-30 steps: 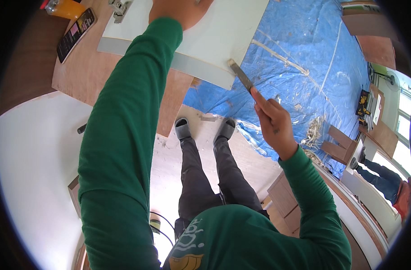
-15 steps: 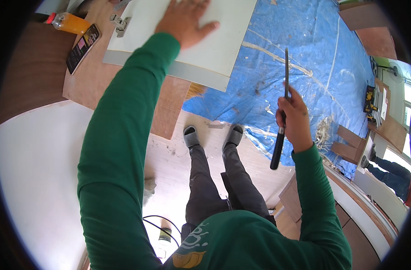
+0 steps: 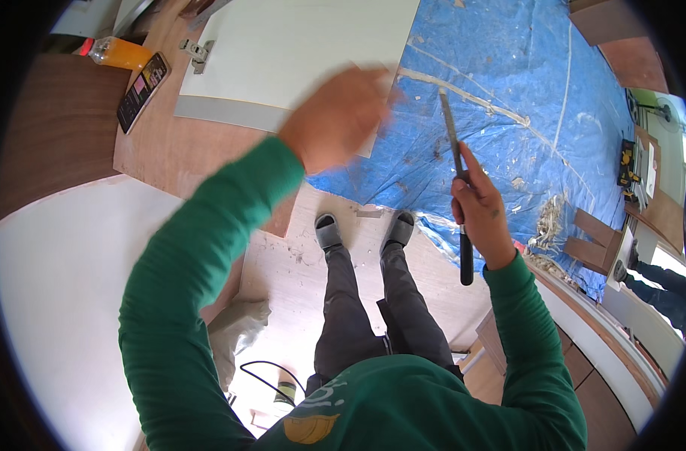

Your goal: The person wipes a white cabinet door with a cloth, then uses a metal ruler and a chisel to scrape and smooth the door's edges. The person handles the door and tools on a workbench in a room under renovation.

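Blue plastic sheeting (image 3: 501,45) spreads to the right of a brown wooden work surface (image 3: 155,150). A slim flat tool (image 3: 453,143) with a dark metal blade and black handle is above the sheeting. Its long axis points away from the body, tip inclined slightly left. The right hand (image 3: 484,214) has its fingers wrapped around the tool; the right elbow is bent. The left hand (image 3: 339,119), blurred, is left of the tool, over the near right part of a flat white panel (image 3: 298,45) with a grey edge strip. Its finger spread and contact cannot be determined. A silver metal hinge (image 3: 198,54) is at the panel's left edge.
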The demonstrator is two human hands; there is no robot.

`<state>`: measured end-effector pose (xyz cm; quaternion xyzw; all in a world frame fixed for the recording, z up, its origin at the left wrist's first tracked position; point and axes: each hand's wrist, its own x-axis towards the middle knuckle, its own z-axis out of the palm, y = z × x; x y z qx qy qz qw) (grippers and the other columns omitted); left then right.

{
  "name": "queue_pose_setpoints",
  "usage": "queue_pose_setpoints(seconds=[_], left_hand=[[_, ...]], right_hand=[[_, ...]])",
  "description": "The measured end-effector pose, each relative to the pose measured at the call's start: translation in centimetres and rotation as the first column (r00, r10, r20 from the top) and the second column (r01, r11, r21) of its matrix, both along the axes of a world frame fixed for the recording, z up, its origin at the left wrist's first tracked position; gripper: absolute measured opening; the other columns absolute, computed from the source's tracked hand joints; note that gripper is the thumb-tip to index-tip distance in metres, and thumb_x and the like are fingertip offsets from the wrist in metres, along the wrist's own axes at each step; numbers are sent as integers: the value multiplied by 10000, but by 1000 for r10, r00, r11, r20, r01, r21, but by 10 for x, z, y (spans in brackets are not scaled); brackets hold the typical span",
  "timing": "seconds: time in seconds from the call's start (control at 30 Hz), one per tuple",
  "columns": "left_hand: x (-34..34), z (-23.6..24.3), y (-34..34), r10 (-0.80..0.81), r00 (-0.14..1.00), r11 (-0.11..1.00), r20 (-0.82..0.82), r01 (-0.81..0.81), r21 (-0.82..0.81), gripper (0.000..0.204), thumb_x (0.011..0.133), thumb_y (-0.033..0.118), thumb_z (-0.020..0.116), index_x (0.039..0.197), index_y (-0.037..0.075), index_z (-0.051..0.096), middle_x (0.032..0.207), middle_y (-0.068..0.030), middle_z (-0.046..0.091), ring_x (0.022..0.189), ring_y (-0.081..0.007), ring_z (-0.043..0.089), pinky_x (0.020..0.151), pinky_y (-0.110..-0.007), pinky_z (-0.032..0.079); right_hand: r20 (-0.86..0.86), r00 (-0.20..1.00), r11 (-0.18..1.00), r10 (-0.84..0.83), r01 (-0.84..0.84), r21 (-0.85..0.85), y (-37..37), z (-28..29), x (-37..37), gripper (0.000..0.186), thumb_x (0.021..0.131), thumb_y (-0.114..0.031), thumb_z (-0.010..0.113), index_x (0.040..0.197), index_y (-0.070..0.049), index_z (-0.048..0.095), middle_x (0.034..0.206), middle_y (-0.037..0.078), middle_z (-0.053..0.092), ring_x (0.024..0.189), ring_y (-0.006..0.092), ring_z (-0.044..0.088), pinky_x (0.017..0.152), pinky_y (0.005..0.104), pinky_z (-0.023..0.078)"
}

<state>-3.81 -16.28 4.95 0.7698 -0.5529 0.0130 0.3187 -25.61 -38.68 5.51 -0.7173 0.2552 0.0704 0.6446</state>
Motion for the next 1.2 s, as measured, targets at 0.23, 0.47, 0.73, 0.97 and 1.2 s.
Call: queue_pose_setpoints(seconds=[0.23,0.47,0.73,0.97,1.2], left_hand=[[126,-32,9,562,802,809,202,-584,70,667,1031,517,512,1453,1,524,1540,-247,484,1446,-392,425,1229,-527,260],[128,-37,2,651,722,718,235,-686,120,643,1055,515,457,1442,6,533,1542,-236,484,1456,-386,410,1234,-535,251],[127,-27,0,642,733,718,224,-677,159,626,1060,491,454,1449,6,526,1560,-217,470,1476,-373,385,1245,-532,238],[127,-28,3,647,730,700,222,-683,206,641,1067,496,432,1478,8,497,1586,-209,437,1500,-361,355,1263,-520,213],[128,-31,3,637,730,699,247,-682,215,652,1077,503,406,1494,8,482,1605,-207,412,1512,-360,334,1271,-512,196]], right_hand=[[211,899,819,383,-224,-528,26,-7,25,541,1010,21,568,1524,-141,524,854,112,572,710,203,527,684,325,468],[222,866,765,449,-244,-596,18,-16,40,527,999,26,585,1493,-155,569,780,114,524,661,215,502,638,331,453],[300,860,782,412,-165,-600,4,-19,121,500,994,1,610,1471,-145,591,745,121,507,646,224,503,621,341,448],[201,863,741,463,-253,-621,16,-13,72,483,993,-13,625,1459,-137,601,756,128,538,637,229,518,631,338,463],[280,859,763,428,-178,-621,5,-21,121,461,992,-10,623,1439,-123,618,746,133,557,646,227,536,639,341,469]])
